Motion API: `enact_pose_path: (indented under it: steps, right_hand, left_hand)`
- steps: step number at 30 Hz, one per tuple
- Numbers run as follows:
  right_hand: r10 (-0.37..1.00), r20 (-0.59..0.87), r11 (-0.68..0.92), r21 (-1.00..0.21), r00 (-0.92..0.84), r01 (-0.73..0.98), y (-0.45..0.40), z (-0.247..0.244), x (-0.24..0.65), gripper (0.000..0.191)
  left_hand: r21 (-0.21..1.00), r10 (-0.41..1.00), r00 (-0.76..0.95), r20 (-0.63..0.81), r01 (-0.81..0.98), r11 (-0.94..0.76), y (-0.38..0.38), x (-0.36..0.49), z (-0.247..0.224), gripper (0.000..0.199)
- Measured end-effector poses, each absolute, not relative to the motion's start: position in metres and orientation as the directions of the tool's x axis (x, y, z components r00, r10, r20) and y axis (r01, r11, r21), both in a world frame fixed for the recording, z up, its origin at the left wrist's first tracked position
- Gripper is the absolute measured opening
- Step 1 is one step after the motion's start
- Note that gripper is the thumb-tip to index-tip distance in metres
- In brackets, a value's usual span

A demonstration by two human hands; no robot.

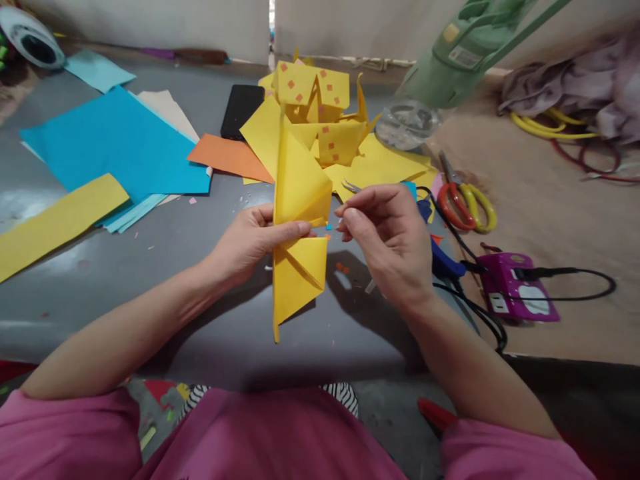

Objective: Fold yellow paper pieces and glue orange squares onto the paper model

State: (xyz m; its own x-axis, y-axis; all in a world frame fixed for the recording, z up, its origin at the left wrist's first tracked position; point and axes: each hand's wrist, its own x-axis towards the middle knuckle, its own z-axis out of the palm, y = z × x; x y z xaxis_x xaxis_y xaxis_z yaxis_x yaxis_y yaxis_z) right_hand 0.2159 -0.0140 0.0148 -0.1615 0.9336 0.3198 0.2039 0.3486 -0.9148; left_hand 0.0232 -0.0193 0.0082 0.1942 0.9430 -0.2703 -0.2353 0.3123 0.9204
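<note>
A folded yellow paper piece [303,180] stands lengthwise in front of me, with creased flaps above and below its middle. My left hand [255,240] pinches it at mid-height, thumb on top and fingers behind. Just right of the paper is my right hand [387,233], its thumb and fingers drawn together around something small and pale that I cannot make out. A metal tweezer tip [351,187] shows above its fingers. Beyond the hands sits a yellow paper construction [330,140] dotted with small orange squares.
Blue sheets [125,147], an orange strip [230,157] and a black phone [243,110] lie left and behind. Scissors [467,200], a purple box [520,287] with black cables and a blue tool [445,260] are at right. Behind stands a green appliance [455,53].
</note>
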Motion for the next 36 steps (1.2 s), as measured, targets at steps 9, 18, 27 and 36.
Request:
enact_pose_path:
  steps: [9,18,27,36]
  right_hand:
    - [0.925,0.299,0.362,-0.879,-0.233,0.311,-0.0145,0.0123,0.2154,0.018]
    - [0.869,0.429,0.495,-0.756,-0.247,0.428,-0.0143,0.0162,0.2148,0.011]
    - [0.897,0.359,0.433,-0.836,-0.259,0.337,-0.0149,0.0152,0.2153,0.013]
    - [0.943,0.250,0.315,-0.883,-0.218,0.349,-0.0166,0.0161,0.2140,0.016]
  left_hand:
    - [0.930,0.958,0.186,-0.217,-0.260,0.261,-0.0204,0.0242,0.0086,0.033]
    - [0.918,0.951,0.214,-0.224,-0.281,0.280,-0.0206,0.0241,0.0065,0.036]
    - [0.972,0.980,0.155,-0.127,-0.176,0.153,-0.0276,0.0252,0.0096,0.033]
    - [0.977,0.990,0.107,-0.095,-0.181,0.113,-0.0276,0.0268,0.0071,0.036]
